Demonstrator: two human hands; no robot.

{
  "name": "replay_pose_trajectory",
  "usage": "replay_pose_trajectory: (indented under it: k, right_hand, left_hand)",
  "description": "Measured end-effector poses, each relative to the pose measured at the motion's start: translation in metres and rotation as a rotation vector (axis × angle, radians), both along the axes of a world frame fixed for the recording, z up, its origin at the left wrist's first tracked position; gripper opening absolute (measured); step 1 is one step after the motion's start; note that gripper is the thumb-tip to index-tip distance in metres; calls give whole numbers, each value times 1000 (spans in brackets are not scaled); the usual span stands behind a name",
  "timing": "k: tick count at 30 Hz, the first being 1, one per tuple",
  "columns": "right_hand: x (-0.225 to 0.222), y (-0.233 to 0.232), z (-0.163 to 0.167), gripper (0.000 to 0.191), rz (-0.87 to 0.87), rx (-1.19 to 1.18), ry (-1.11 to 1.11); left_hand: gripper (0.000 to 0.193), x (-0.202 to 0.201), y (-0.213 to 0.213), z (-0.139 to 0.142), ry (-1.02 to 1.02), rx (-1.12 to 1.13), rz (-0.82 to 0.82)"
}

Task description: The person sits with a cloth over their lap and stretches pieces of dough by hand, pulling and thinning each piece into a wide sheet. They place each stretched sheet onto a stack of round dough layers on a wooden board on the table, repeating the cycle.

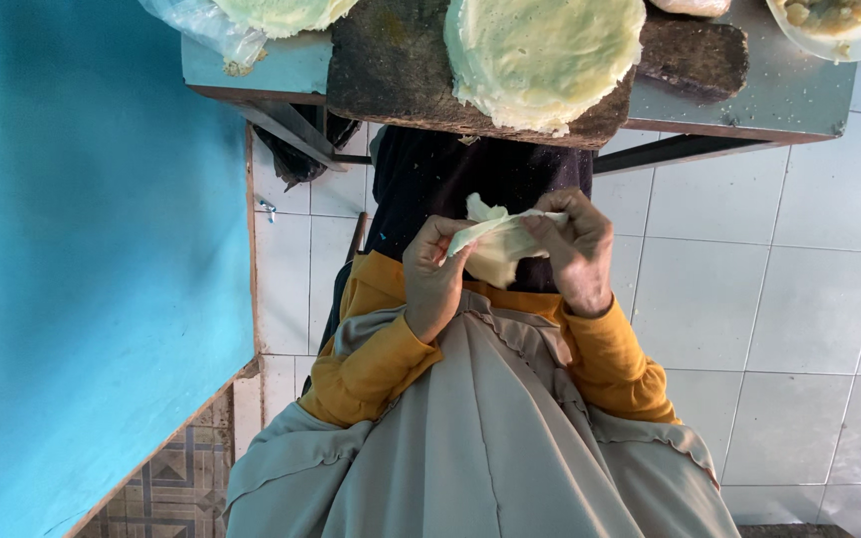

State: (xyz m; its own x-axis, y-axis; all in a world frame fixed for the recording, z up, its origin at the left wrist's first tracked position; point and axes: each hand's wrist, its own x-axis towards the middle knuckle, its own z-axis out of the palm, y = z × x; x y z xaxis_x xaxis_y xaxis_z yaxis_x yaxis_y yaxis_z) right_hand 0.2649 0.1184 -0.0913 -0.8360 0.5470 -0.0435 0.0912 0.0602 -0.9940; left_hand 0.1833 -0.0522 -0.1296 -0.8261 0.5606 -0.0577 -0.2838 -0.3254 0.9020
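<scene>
My left hand (432, 277) and my right hand (578, 249) are raised in front of my chest, both pinching one thin, pale yellow-green wrapper sheet (498, 244). The sheet is folded over between the fingertips, and a loose flap hangs below them. Yellow sleeves and a grey cloth cover my arms. Just beyond my hands, a stack of the same round pale sheets (542, 55) lies on a dark, worn wooden board (391, 70).
The board rests on a pale metal-topped table (749, 100) with a dark frame. A second stack of sheets in clear plastic (251, 18) sits at its far left, a white plate of filling (834, 20) at its far right. A blue wall (82, 249) stands left; white floor tiles (779, 299) spread right.
</scene>
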Motion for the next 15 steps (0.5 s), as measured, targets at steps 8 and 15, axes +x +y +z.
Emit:
replay_pose_trajectory:
  k: [8,15]
  right_hand:
    - [-4,-17,15,15,182,217,-20]
    - [-6,-15,17,15,152,169,-28]
  left_hand:
    - [25,-11,0,31,59,-101,-112]
    - [13,-11,-1,35,405,-253,112]
